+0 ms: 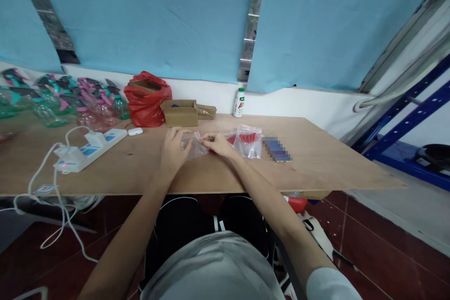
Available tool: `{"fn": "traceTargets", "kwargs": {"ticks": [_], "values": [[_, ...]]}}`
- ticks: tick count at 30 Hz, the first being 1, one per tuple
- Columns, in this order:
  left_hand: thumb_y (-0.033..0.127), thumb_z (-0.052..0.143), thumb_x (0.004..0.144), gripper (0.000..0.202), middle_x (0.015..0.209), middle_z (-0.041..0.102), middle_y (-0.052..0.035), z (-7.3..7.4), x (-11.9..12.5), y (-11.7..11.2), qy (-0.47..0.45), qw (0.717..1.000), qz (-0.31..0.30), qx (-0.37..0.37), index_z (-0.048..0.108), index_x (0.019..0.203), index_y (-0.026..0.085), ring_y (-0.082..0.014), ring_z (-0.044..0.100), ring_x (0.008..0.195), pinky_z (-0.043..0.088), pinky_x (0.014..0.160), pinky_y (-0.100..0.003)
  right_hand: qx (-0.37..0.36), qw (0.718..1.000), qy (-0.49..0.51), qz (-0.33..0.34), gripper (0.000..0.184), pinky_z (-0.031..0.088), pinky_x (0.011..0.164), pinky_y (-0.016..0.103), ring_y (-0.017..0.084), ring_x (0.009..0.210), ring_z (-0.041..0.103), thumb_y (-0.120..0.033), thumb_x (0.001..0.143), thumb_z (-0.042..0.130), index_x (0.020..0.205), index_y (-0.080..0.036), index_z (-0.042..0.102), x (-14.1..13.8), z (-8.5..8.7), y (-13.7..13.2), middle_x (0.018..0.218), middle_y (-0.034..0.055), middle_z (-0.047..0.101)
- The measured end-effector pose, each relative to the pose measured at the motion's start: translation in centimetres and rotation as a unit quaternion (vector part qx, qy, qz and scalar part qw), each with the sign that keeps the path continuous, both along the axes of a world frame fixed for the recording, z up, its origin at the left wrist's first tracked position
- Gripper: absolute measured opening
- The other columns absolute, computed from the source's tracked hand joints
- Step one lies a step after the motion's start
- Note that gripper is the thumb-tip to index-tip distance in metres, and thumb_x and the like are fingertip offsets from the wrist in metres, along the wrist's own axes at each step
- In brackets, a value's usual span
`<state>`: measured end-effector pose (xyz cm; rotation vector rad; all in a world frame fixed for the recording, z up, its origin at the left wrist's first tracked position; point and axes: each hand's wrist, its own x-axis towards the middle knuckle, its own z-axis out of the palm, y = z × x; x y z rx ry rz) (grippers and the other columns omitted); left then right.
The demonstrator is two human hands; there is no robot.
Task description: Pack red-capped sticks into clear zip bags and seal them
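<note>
A clear plastic zip bag (197, 151) lies on the table in front of me, its striped opening turned to the right. My left hand (174, 150) holds the bag's left side, with its thumb over the plastic and its fingers curled at the far side. My right hand (218, 144) is closed in a pinch at the opening's edge. Something small and red shows at those fingertips, too small to name. Just right of that hand lie clear zip bags (249, 143) with red pieces inside, partly overlapping.
A phone (277, 149) lies to the right. Behind stand a cardboard box (181, 113), a red plastic bag (146, 108) and a white bottle (239, 103). On the left are a power strip (84, 154) with trailing cables, a white case (135, 131) and several spray bottles (49, 110).
</note>
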<state>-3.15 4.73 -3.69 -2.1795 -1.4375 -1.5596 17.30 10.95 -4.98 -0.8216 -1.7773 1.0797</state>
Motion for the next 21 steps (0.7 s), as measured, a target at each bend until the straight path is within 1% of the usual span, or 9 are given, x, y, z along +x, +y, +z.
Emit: {"fn": "traceTargets", "kwargs": {"ticks": [2, 4, 5, 7, 9, 11, 12, 16, 21], "values": [[0.036, 0.066, 0.099, 0.013, 0.104, 0.077, -0.0083, 0.0, 0.5, -0.3, -0.025, 1.000, 0.015, 0.003, 0.070, 0.102, 0.024, -0.0280, 0.073, 0.103, 0.055, 0.096, -0.041, 0.019, 0.999, 0.025, -0.035, 0.045, 0.040, 0.064, 0.025, 0.013, 0.066, 0.054, -0.059, 0.076, 0.085, 0.088, -0.017, 0.076, 0.0, 0.2, 0.0, 0.075, -0.0001, 0.069], [0.042, 0.064, 0.103, 0.019, 0.088, 0.076, -0.0039, -0.2, 1.1, -0.7, -0.042, 0.999, -0.005, -0.035, 0.068, 0.097, 0.024, -0.0228, 0.073, 0.081, 0.055, 0.081, -0.036, 0.052, 0.996, 0.041, -0.064, 0.046, 0.042, 0.066, 0.026, 0.014, 0.068, 0.057, -0.061, 0.078, 0.084, 0.089, -0.017, 0.077, 0.2, 0.5, -0.2, 0.079, 0.0021, 0.073], [0.045, 0.064, 0.104, 0.022, 0.085, 0.077, -0.0031, -0.3, 1.4, -0.9, -0.042, 0.997, -0.021, -0.058, 0.067, 0.096, 0.025, -0.0216, 0.072, 0.076, 0.054, 0.076, -0.034, 0.073, 0.994, 0.035, -0.073, 0.045, 0.043, 0.067, 0.026, 0.014, 0.069, 0.058, -0.061, 0.080, 0.083, 0.089, -0.017, 0.078, 0.2, 0.6, -0.5, 0.080, 0.0026, 0.073], [0.047, 0.062, 0.105, 0.023, 0.090, 0.080, -0.0042, -0.5, 1.8, -1.1, -0.028, 0.995, -0.039, -0.091, 0.066, 0.101, 0.025, -0.0224, 0.074, 0.077, 0.052, 0.072, -0.033, 0.116, 0.991, 0.006, -0.069, 0.042, 0.045, 0.069, 0.027, 0.015, 0.069, 0.059, -0.059, 0.085, 0.081, 0.088, -0.018, 0.079, 0.3, 0.7, -0.9, 0.079, 0.0024, 0.074], [0.047, 0.058, 0.108, 0.024, 0.094, 0.081, -0.0063, -0.8, 2.0, -1.1, 0.005, 0.994, -0.032, -0.104, 0.065, 0.102, 0.025, -0.0253, 0.075, 0.082, 0.050, 0.072, -0.034, 0.141, 0.989, -0.016, -0.047, 0.039, 0.045, 0.071, 0.027, 0.015, 0.070, 0.061, -0.056, 0.088, 0.079, 0.087, -0.018, 0.079, 0.3, 0.6, -1.3, 0.078, 0.0021, 0.074], [0.045, 0.052, 0.110, 0.026, 0.089, 0.081, -0.0069, -1.0, 1.9, -0.8, 0.030, 0.994, -0.026, -0.102, 0.063, 0.098, 0.025, -0.0276, 0.076, 0.084, 0.050, 0.073, -0.035, 0.136, 0.990, -0.013, -0.023, 0.038, 0.046, 0.072, 0.028, 0.015, 0.071, 0.062, -0.055, 0.088, 0.079, 0.087, -0.018, 0.079, 0.1, 0.3, -1.4, 0.080, 0.0024, 0.076], [0.043, 0.049, 0.111, 0.027, 0.087, 0.080, -0.0066, -1.1, 1.8, -0.6, 0.031, 0.994, -0.037, -0.102, 0.062, 0.096, 0.025, -0.0279, 0.076, 0.085, 0.050, 0.074, -0.035, 0.124, 0.992, -0.006, -0.011, 0.038, 0.047, 0.072, 0.028, 0.015, 0.071, 0.063, -0.056, 0.087, 0.080, 0.088, -0.017, 0.078, 0.0, 0.2, -1.3, 0.081, 0.0025, 0.076], [0.042, 0.047, 0.111, 0.026, 0.085, 0.082, -0.0048, -1.1, 0.9, 0.3, -0.016, 0.989, -0.105, -0.106, 0.063, 0.097, 0.025, -0.0251, 0.078, 0.084, 0.054, 0.079, -0.034, 0.071, 0.997, 0.021, 0.030, 0.041, 0.049, 0.073, 0.028, 0.016, 0.072, 0.064, -0.057, 0.083, 0.085, 0.094, -0.017, 0.079, 0.3, 0.3, -0.9, 0.083, 0.0025, 0.076], [0.045, 0.060, 0.105, 0.022, 0.088, 0.084, -0.0054, -1.4, 0.4, 1.0, -0.105, 0.980, -0.141, -0.096, 0.069, 0.101, 0.025, -0.0260, 0.082, 0.088, 0.061, 0.085, -0.037, 0.064, 0.997, 0.035, 0.029, 0.042, 0.051, 0.079, 0.030, 0.017, 0.079, 0.067, -0.055, 0.080, 0.088, 0.094, -0.018, 0.076, 0.9, 0.8, -1.1, 0.089, 0.0034, 0.077]]}}
